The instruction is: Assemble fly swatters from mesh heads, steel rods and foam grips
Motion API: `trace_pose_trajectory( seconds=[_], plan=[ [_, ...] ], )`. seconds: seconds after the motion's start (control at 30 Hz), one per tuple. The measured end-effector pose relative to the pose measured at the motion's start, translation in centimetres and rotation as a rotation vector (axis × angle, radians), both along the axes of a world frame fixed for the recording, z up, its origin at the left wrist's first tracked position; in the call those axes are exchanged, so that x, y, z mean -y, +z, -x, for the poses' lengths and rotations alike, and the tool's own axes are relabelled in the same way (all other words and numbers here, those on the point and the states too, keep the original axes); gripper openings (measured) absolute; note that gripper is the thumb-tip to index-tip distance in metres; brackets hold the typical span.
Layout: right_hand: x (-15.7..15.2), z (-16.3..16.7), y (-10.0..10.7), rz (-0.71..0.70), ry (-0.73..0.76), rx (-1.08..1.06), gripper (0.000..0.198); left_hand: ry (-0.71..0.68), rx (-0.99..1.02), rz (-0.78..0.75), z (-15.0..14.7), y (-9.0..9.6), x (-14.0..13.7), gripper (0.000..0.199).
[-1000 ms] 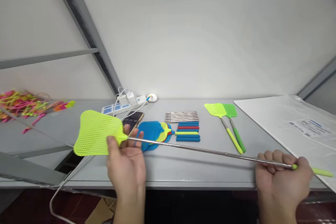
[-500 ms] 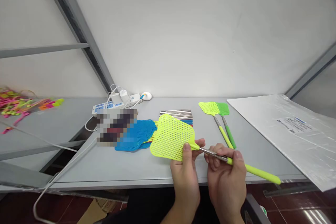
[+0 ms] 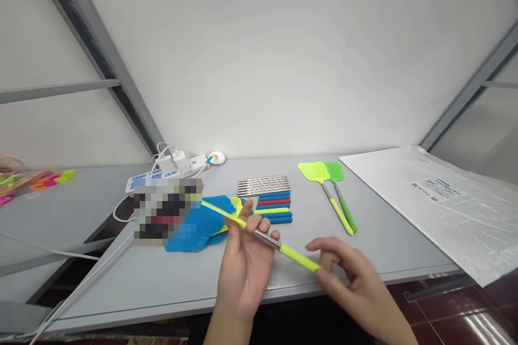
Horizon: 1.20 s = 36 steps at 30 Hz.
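A yellow-green fly swatter [image 3: 297, 257] lies slantwise across my left hand [image 3: 247, 264]. That hand is closed round the neck and metal shaft, thumb on one side and fingertips on the other. The swatter's head is turned nearly edge-on and points left. My right hand [image 3: 356, 280] is at the handle's lower end, its thumb tip by the handle and its index finger apart from it. Behind my left hand lie blue swatter heads [image 3: 198, 223], loose handles [image 3: 274, 202] in blue, red and yellow, and a row of metal rods [image 3: 263, 186].
Two swatters with handles, one yellow [image 3: 313, 171] and one green [image 3: 335, 172], lie on the table [image 3: 324, 302]. A white wrapped board [image 3: 388, 183] stretches along the right. A power strip [image 3: 154, 178] with cables stands back left. Colourful pieces [image 3: 44, 178] lie far left.
My right hand has let go of the shaft and moved to the handle's end. The swatter has turned edge-on and its visible metal shaft looks shorter. The view has shifted slightly.
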State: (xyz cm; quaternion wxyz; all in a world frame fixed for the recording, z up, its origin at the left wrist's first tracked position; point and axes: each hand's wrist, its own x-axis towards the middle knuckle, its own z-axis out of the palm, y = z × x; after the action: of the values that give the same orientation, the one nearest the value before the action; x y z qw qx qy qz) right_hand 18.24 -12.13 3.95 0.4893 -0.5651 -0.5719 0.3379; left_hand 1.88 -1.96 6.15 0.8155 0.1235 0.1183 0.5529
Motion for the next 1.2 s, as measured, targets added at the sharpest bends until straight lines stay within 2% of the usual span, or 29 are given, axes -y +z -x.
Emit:
trace_pose_trajectory(
  seconds=[0.1,0.17,0.23,0.3,0.37,0.4,0.47,0.6,0.73,0.83,0.9,1.1,1.2],
  plan=[
    [-0.1,2.0,0.6,0.008,0.112,0.194,0.036,-0.07,-0.137,-0.061,-1.7,0.5,0.4,0.035],
    [-0.6,2.3,0.3,-0.067,0.029,0.24,0.04,-0.105,-0.395,-0.186,-2.7,0.6,0.8,0.04],
    [-1.1,1.2,-0.3,-0.173,-0.171,0.289,0.039,-0.165,-0.703,-0.389,-3.4,0.3,1.4,0.043],
    [-1.4,-1.0,-0.8,-0.225,-0.439,0.355,0.04,-0.202,-0.973,-0.645,-3.5,-0.1,1.8,0.042],
    [-1.8,-3.7,-1.1,-0.172,-0.709,0.444,0.044,-0.152,-1.162,-0.887,-3.1,-0.6,1.9,0.04],
    [-1.9,-5.1,-1.3,-0.106,-0.79,0.497,0.044,-0.093,-1.232,-0.971,-2.8,-1.0,1.8,0.039],
    [-2.5,-7.4,-1.7,0.018,-0.861,0.591,0.042,0.03,-1.345,-1.059,-1.6,-1.7,1.3,0.037],
    [-3.9,-9.9,-2.4,0.2,-0.821,0.667,0.041,0.238,-1.521,-1.098,1.8,-3.2,-0.5,0.033],
    [-4.6,-10.6,-2.5,0.266,-0.806,0.645,0.039,0.396,-1.559,-1.021,5.5,-4.2,-1.6,0.028],
    [-4.7,-10.5,-2.4,0.276,-0.796,0.635,0.038,0.379,-1.553,-0.851,6.8,-4.4,-1.5,0.027],
    [-4.6,-10.2,-2.4,0.28,-0.777,0.626,0.039,0.349,-1.556,-0.8,6.9,-4.3,-1.2,0.028],
    [-4.4,-9.3,-2.3,0.241,-0.764,0.543,0.042,0.247,-1.645,-0.963,5.9,-3.8,-0.7,0.027],
    [-4.2,-8.9,-2.1,0.194,-0.793,0.497,0.044,0.224,-1.673,-0.993,5.6,-3.7,-0.6,0.027]
  ],
)
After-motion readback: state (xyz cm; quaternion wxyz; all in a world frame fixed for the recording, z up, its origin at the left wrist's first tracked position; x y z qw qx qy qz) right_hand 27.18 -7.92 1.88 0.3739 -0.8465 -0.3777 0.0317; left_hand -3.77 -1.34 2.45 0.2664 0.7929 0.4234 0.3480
